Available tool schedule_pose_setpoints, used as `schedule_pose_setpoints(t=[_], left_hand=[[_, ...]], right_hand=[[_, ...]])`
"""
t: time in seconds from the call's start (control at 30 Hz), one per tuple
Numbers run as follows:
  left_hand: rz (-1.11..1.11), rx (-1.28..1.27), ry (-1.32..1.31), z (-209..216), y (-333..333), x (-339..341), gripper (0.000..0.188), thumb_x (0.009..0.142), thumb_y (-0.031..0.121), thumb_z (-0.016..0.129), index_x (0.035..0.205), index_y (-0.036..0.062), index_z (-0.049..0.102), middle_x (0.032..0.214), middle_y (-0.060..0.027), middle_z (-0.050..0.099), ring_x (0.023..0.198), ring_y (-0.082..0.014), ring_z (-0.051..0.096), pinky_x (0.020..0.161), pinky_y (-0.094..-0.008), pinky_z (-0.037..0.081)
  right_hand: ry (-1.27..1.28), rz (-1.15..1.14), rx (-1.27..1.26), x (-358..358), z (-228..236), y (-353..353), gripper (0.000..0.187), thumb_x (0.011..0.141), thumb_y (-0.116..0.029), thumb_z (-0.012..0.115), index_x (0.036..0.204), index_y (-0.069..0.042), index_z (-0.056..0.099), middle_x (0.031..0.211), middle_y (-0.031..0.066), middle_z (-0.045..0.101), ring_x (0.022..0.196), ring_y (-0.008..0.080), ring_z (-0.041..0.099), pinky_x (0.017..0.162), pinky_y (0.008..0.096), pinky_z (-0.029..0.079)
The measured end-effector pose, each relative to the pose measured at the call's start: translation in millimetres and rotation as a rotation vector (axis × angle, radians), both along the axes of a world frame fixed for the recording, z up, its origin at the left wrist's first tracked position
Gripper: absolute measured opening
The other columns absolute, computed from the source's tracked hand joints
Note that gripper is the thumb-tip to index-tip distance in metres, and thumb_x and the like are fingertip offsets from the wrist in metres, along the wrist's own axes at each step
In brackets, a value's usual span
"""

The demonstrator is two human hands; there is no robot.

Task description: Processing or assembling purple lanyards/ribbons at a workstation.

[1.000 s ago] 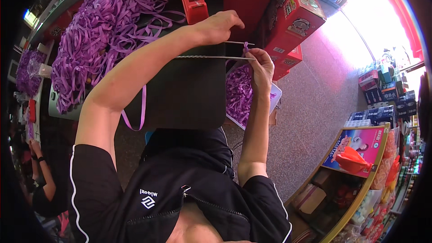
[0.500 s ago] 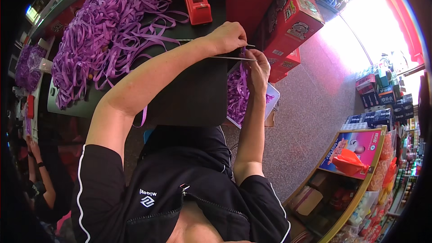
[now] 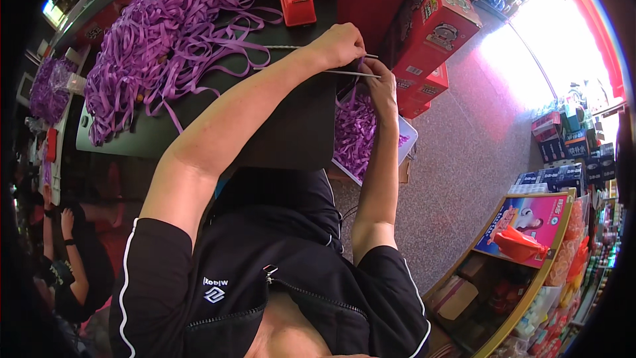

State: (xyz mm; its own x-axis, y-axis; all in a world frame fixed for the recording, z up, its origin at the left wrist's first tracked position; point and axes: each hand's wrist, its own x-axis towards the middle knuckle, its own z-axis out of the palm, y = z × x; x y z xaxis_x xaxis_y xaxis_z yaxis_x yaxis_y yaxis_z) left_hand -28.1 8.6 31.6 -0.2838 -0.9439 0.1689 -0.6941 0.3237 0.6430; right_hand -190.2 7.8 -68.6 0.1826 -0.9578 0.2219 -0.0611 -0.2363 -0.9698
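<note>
My left hand (image 3: 341,45) is closed in a pinch at the right end of two thin metal rods (image 3: 351,73), its forearm crossing over the dark table. Just below it, my right hand (image 3: 382,86) is also closed, thumb and finger by the rod tips. A short bit of purple ribbon (image 3: 361,62) shows between both hands; the fingers hide most of it. Left of my hands lies a big tangled heap of purple ribbon (image 3: 159,40). Under my right forearm, a white bin (image 3: 409,138) holds many purple ribbon pieces (image 3: 354,129).
A red tape dispenser (image 3: 296,0) stands at the table's back edge. Red cartons (image 3: 440,23) are stacked beyond my right hand. The dark table (image 3: 285,132) ends beside the bin. At lower right is a display case (image 3: 523,225). Another person's arm (image 3: 76,265) shows at far left.
Both hands stay together at the rod ends, with small finger movements. A ribbon strand hanging by my left forearm at the table's front edge is no longer visible. The whole view has shifted slightly.
</note>
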Motion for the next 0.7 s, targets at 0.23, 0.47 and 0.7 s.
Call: schedule_pose_setpoints(t=[0.23, 0.47, 0.7], left_hand=[[0.053, -0.063, 0.072, -14.1, 3.4, 0.3, 0.024, 0.080, 0.020, 0.065, 0.090, -0.0010, 0.069, 0.081, -0.0157, 0.067, 0.075, -0.0273, 0.066, 0.069, -0.0344, 0.050], [0.061, -0.237, 0.099, -27.8, 9.8, 0.3, 0.022, 0.081, 0.019, 0.066, 0.091, -0.0002, 0.068, 0.089, -0.0153, 0.065, 0.080, -0.0295, 0.063, 0.072, -0.0362, 0.048], [0.063, -0.390, 0.091, -41.4, 2.7, 8.3, 0.017, 0.078, 0.017, 0.066, 0.080, -0.0003, 0.068, 0.086, -0.0144, 0.065, 0.081, -0.0326, 0.061, 0.073, -0.0392, 0.046]], right_hand=[[0.314, -0.099, 0.026, -8.0, -45.8, 19.4, 0.023, 0.082, -0.021, 0.068, 0.095, -0.003, 0.071, 0.080, 0.0099, 0.070, 0.074, 0.0133, 0.065, 0.068, 0.0284, 0.049], [0.278, -0.171, 0.212, -31.6, -111.6, 58.5, 0.025, 0.083, -0.022, 0.070, 0.097, -0.001, 0.071, 0.085, 0.0062, 0.072, 0.079, 0.0100, 0.064, 0.074, 0.0243, 0.049], [-0.010, -0.178, 0.324, -34.2, -168.3, 102.2, 0.026, 0.085, -0.020, 0.069, 0.100, 0.001, 0.070, 0.088, 0.0044, 0.071, 0.079, 0.0098, 0.062, 0.072, 0.0239, 0.048]])
